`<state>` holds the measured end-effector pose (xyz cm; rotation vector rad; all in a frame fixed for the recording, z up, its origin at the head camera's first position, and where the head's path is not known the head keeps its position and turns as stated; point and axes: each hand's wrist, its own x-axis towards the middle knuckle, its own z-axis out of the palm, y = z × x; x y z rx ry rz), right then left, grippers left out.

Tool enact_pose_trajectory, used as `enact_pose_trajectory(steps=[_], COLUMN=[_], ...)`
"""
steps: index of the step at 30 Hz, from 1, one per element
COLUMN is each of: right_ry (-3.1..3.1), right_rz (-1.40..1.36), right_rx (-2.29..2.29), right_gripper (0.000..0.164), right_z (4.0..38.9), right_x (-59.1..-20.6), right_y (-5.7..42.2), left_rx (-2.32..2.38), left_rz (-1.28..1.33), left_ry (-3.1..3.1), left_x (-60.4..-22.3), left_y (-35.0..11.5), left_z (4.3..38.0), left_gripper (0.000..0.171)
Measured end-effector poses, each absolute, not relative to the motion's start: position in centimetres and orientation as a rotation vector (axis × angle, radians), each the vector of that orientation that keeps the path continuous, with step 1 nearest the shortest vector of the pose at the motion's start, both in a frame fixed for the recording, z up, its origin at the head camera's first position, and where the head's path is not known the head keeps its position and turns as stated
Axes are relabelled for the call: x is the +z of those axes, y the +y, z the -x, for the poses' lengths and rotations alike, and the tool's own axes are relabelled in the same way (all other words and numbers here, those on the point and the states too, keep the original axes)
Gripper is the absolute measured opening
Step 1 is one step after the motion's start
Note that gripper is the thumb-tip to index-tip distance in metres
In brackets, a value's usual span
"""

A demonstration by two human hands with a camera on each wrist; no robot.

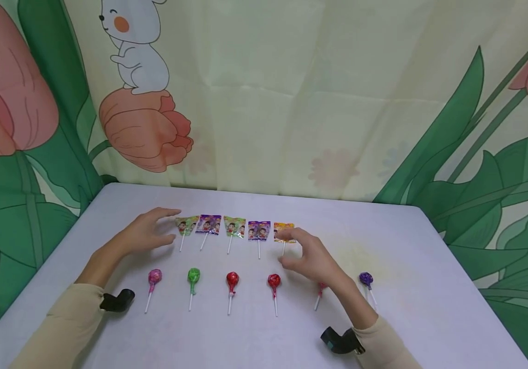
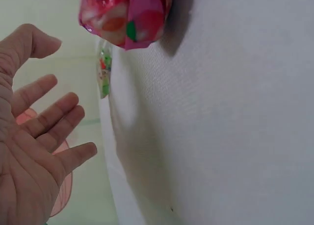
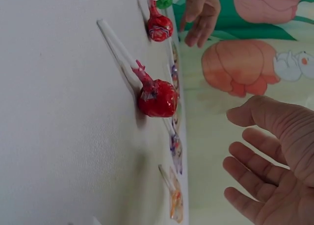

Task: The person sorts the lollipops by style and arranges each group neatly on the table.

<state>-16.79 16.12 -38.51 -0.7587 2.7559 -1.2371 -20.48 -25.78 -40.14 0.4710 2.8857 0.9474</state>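
Observation:
My left hand (image 1: 146, 233), fingers spread, hovers at the left end of a back row of flat-wrapped lollipops, beside a green one (image 1: 186, 224). At the other end, my right hand (image 1: 310, 256) overlaps an orange flat-wrapped lollipop (image 1: 282, 226), thumb and fingers apart. Between them lie purple (image 1: 209, 224), green (image 1: 235, 226) and purple (image 1: 259, 230) packets, sticks toward me. Neither palm holds anything: the left wrist view shows the left hand (image 2: 34, 132) with loose fingers, and the right wrist view shows the right hand (image 3: 274, 166) likewise.
Ball lollipops form a front row: pink (image 1: 155, 277), green (image 1: 194, 275), red (image 1: 232, 280), another red (image 1: 273, 281), a pinkish-red one (image 1: 322, 287) partly behind my right wrist, and purple (image 1: 366, 279). A printed curtain (image 1: 268, 102) hangs behind the white table (image 1: 255, 343).

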Motion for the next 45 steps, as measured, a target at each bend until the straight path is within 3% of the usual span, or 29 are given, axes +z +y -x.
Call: enact_pose_trajectory(steps=[28,45], right_ry=[2.684,2.569], right_rz=[0.952,0.975], right_rx=[-1.226,-1.217], right_gripper=[0.044,0.045], right_z=[13.1,12.8], right_x=[-38.2,-39.4], right_y=[10.1,6.5], left_rx=[1.111,1.043], left_rz=[-0.61,-0.639], left_ry=[3.002,3.008], left_x=[-38.9,-40.1], left_y=[-27.1,-28.6], left_z=[12.1,10.4], left_gripper=[0.056,0.059])
